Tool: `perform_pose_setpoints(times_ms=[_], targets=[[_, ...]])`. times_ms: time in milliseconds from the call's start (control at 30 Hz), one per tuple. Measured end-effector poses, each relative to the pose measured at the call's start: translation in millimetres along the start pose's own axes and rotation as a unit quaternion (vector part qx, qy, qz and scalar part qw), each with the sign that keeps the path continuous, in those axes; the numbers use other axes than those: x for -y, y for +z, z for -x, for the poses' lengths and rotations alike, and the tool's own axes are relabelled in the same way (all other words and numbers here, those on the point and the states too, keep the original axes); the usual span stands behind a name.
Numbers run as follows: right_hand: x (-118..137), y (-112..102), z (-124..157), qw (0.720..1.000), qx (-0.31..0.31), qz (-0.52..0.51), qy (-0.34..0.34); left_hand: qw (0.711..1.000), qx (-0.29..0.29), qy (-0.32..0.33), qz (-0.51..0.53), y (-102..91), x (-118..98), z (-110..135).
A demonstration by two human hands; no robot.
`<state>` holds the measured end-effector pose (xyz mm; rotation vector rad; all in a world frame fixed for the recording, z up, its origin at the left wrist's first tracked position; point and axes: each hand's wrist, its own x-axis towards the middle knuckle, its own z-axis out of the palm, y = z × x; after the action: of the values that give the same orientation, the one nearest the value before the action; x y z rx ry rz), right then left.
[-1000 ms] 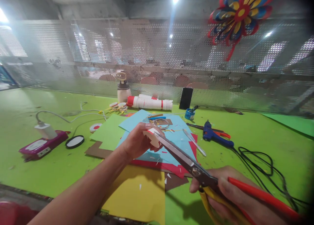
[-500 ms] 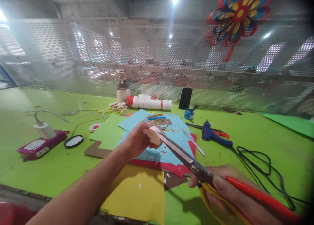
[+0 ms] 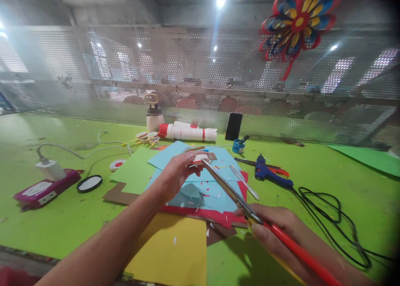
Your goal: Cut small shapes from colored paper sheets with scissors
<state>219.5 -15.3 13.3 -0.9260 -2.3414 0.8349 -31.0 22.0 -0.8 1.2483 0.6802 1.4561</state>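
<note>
Pinched in the fingers of my left hand (image 3: 175, 171) is a small white paper piece (image 3: 200, 157) with a red edge, now seen nearly edge-on. My right hand (image 3: 278, 227) grips a pair of scissors (image 3: 229, 190) with long metal blades and red and yellow handles. The blade tips reach the near edge of the paper piece; I cannot tell whether they are cutting into it. Below both hands lie light blue sheets (image 3: 187, 192) with small red and white scraps scattered on them.
A blue glue gun (image 3: 271, 175) with a black cord lies at right. A pen (image 3: 243, 182), a blue jar (image 3: 238, 146), a phone (image 3: 233, 126) and a white roll (image 3: 190, 133) are farther back. At left are a purple power strip (image 3: 46, 190) and a black-rimmed disc (image 3: 89, 183).
The paper piece has tilted from showing its face to nearly edge-on. The scissors have turned to a narrower side view, their blades closer together, and my right hand has shifted slightly left and up.
</note>
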Motion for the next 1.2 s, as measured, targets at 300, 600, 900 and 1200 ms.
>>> perform_pose_setpoints(times_ms=[300, 600, 900, 1200], targets=[[-3.4, -5.5, -1.6, 0.998, 0.05, -0.031, -0.024, 0.997, 0.046, 0.007, 0.057, 1.1, -2.3, 3.5], [-4.4, -2.9, 0.4, 0.999, -0.006, -0.038, -0.002, 0.996, 0.037, 0.038, 0.075, -2.9, -2.3, 2.5], [7.9, 1.6, 5.8, 0.997, -0.062, -0.032, 0.023, 0.999, 0.022, 0.025, 0.037, 0.2, -7.9, 3.5], [-0.2, 5.7, -0.5, 0.997, -0.048, -0.046, 0.032, 0.999, -0.027, 0.025, 0.035, 7.1, -9.9, 2.7]])
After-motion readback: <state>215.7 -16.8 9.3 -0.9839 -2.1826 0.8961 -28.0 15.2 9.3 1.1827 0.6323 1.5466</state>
